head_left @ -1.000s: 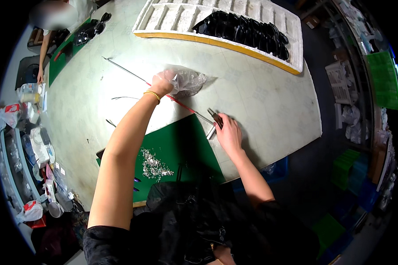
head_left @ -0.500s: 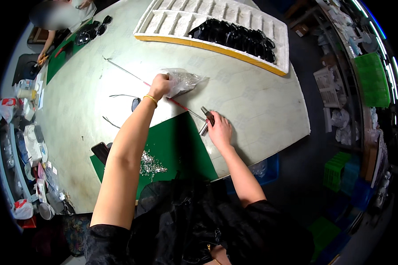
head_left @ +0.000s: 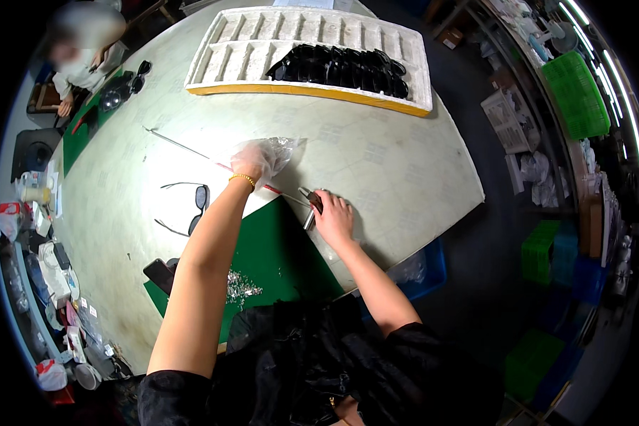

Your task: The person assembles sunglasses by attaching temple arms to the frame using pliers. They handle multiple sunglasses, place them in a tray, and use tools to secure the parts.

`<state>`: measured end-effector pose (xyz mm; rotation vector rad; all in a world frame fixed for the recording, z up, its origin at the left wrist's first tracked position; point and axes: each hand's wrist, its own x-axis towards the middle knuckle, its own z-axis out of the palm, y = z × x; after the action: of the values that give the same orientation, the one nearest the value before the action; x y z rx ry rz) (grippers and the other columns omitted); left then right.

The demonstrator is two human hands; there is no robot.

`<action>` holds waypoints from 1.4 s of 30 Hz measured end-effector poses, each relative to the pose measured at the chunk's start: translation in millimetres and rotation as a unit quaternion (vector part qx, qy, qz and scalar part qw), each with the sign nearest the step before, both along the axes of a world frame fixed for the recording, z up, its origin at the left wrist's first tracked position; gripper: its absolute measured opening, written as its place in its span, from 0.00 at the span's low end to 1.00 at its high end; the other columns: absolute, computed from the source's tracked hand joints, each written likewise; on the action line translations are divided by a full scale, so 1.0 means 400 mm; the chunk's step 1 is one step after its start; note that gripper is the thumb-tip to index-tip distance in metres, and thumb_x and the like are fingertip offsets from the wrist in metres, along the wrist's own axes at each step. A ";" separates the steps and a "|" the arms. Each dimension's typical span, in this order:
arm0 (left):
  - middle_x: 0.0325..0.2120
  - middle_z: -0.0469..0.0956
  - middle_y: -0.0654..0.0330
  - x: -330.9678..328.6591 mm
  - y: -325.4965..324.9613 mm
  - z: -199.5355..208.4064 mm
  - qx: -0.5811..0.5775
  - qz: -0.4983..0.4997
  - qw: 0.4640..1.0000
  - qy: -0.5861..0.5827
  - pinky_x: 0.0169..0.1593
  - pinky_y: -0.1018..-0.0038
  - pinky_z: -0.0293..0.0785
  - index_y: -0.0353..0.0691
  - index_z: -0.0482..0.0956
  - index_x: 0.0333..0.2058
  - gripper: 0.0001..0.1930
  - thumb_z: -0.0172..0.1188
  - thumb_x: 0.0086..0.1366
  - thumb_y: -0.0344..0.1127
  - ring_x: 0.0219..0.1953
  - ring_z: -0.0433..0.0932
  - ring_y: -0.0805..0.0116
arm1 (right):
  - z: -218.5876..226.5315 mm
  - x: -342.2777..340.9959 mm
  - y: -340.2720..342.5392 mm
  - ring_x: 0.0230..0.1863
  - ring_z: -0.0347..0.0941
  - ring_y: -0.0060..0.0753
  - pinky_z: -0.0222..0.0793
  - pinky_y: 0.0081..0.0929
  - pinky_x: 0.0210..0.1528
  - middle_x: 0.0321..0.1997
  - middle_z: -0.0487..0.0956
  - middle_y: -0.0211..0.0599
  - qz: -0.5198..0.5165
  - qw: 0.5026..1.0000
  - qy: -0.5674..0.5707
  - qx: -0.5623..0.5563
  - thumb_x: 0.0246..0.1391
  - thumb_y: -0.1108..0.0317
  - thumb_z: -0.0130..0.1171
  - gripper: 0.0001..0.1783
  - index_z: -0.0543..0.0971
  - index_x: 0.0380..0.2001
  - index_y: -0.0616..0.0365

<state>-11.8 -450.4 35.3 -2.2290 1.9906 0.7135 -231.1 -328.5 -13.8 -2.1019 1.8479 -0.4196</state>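
Observation:
My left hand [head_left: 251,162], with a gold bracelet at the wrist, reaches into a clear plastic bag [head_left: 282,151] on the table. The bag's film covers its fingers, and their grip is hidden. To the right, my right hand [head_left: 336,219] rests on the table, closed round a tool [head_left: 314,201] with a dark handle and a metal tip. A short silver cylinder [head_left: 309,219] lies beside that hand. Between the hands runs a thin rod [head_left: 184,147] with red parts, passing under the bag. Black-framed sunglasses [head_left: 198,209] lie with temples spread, left of my left forearm.
Small shiny metal pieces [head_left: 240,290] are heaped on a green mat [head_left: 291,259]. A phone [head_left: 157,275] lies at its left edge. A white foam tray [head_left: 224,67] with dark eyewear stands at the back. Another person [head_left: 85,67] sits far left, near more eyewear. A blue bin [head_left: 437,266] is below the table's right edge.
My left hand has gone from gripping the bag's outside to inside it. My right hand keeps the tool. The whole view has shifted, showing more of the sunglasses.

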 end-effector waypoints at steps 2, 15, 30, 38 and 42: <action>0.38 0.82 0.53 0.005 -0.007 -0.014 -0.010 0.000 1.000 0.030 0.43 0.67 0.75 0.45 0.82 0.36 0.16 0.58 0.58 0.50 0.42 0.80 0.53 | 0.005 0.001 0.001 0.47 0.72 0.39 0.65 0.44 0.48 0.42 0.77 0.32 0.000 1.000 -0.003 -0.003 0.56 0.56 0.58 0.20 0.72 0.51 0.43; 0.17 0.77 0.49 0.137 0.014 0.039 -0.172 0.075 0.966 0.175 0.31 0.66 0.74 0.33 0.81 0.23 0.14 0.57 0.60 0.39 0.21 0.78 0.60 | -0.041 -0.004 -0.005 0.48 0.71 0.43 0.64 0.47 0.49 0.44 0.78 0.34 0.000 1.000 -0.007 -0.001 0.54 0.57 0.60 0.19 0.72 0.50 0.43; 0.22 0.82 0.54 -0.072 0.589 -0.037 0.024 0.165 0.927 0.336 0.26 0.74 0.76 0.34 0.83 0.35 0.09 0.63 0.60 0.33 0.20 0.80 0.70 | -0.016 0.012 -0.057 0.49 0.74 0.46 0.66 0.46 0.50 0.44 0.80 0.39 0.006 0.997 -0.075 0.022 0.55 0.59 0.60 0.19 0.74 0.50 0.45; 0.30 0.84 0.57 -0.031 0.573 0.009 0.083 0.242 0.893 0.370 0.23 0.78 0.77 0.34 0.82 0.42 0.11 0.58 0.63 0.29 0.18 0.79 0.73 | -0.039 -0.040 -0.047 0.40 0.78 0.39 0.72 0.33 0.43 0.38 0.81 0.42 -0.086 0.939 -0.331 0.033 0.58 0.64 0.57 0.13 0.76 0.44 0.58; 0.17 0.80 0.57 -0.044 0.562 0.032 0.055 0.173 0.939 0.291 0.22 0.74 0.73 0.40 0.85 0.35 0.13 0.65 0.60 0.43 0.15 0.77 0.74 | -0.062 -0.059 -0.048 0.40 0.78 0.36 0.71 0.32 0.43 0.37 0.81 0.41 -0.118 0.914 -0.384 0.065 0.59 0.63 0.56 0.11 0.77 0.40 0.59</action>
<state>-29.2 -225.6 47.9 -2.5317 1.6793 1.6459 -254.8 -347.8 -38.7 -1.3241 1.5682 -0.9832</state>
